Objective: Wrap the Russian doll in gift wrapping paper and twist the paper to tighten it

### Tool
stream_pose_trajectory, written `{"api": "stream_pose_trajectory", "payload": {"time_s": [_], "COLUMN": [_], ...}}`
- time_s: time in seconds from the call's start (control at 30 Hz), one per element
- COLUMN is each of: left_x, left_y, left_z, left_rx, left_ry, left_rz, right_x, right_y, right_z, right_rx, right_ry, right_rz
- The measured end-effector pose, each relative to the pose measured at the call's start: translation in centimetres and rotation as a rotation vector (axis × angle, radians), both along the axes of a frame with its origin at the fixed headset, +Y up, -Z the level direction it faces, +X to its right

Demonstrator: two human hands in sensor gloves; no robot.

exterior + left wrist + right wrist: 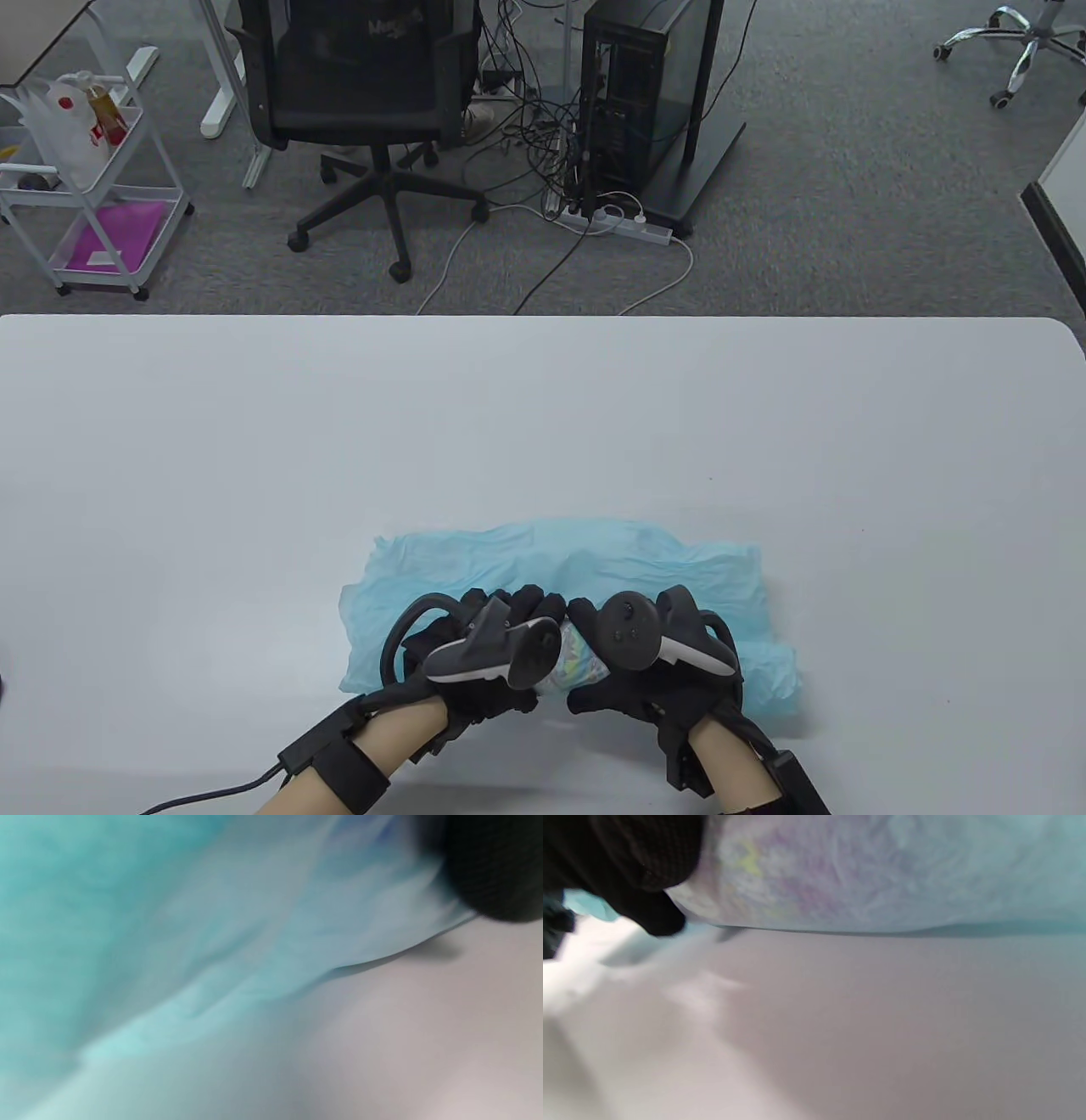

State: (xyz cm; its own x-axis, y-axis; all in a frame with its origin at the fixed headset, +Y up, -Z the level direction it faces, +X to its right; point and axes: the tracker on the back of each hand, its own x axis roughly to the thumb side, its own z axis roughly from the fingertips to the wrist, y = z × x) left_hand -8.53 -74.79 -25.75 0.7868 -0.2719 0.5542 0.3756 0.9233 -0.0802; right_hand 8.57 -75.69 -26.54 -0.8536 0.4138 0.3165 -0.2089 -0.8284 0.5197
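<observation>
Doll (577,662) lying on blue wrapping paper (594,552) near the table's (543,407) front edge, held between both gloved hands.

Left hand (484,654) and right hand (653,658) curl their fingers around the doll from either side, fingertips nearly meeting above it; crumpled paper spreads beyond them, and past the table stand an office chair (373,110) and a computer tower (636,93).

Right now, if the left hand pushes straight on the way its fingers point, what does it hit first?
Left hand points away and inward. It already grips the paper-covered doll; beyond lies the blue wrapping paper, then bare table. Depth unclear.
</observation>
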Motion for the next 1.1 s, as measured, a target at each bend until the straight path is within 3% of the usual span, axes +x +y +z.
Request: {"api": "stream_pose_trajectory", "payload": {"time_s": [0.03,0.13,0.3,0.53,0.63,0.7,0.77,0.83,0.93,1.03,1.1], "left_x": [0.1,-0.3,-0.8,-1.0,-0.9,-0.8,-0.4,-0.4,-0.6,-1.0,-0.9], "left_y": [0.0,-0.2,-0.4,-0.5,-0.3,-0.1,-0.3,-0.4,-0.5,-0.5,-0.4], "left_z": [0.1,-0.7,-2.6,-3.9,-3.1,-2.0,-0.6,-0.5,-1.6,-3.1,-3.8], "left_rx": [0.026,-0.096,-0.302,-0.432,-0.346,-0.179,0.039,0.070,-0.108,-0.262,-0.344], "left_ry": [-0.002,0.037,0.123,0.158,0.121,0.087,0.032,0.031,0.082,0.140,0.159], "left_rz": [-0.009,0.093,0.186,0.200,0.161,0.129,0.078,0.028,0.151,0.198,0.204], "right_x": [0.1,0.1,-0.6,-1.5,-1.6,-1.2,-0.5,-0.1,-0.1,-0.7,-1.0], "right_y": [0.0,0.2,1.3,0.5,0.6,0.6,0.2,0.1,0.3,0.9,1.0], "right_z": [0.0,0.3,1.9,1.9,1.8,1.4,0.7,0.4,0.5,1.7,2.0], "right_rx": [-0.009,0.037,0.258,0.275,0.265,0.233,0.130,0.068,0.100,0.267,0.318], "right_ry": [-0.001,0.002,0.018,0.041,0.032,0.019,-0.010,-0.016,-0.016,-0.004,0.027], "right_rz": [-0.014,0.011,0.169,0.292,0.272,0.236,0.129,0.052,0.076,0.206,0.285]}}
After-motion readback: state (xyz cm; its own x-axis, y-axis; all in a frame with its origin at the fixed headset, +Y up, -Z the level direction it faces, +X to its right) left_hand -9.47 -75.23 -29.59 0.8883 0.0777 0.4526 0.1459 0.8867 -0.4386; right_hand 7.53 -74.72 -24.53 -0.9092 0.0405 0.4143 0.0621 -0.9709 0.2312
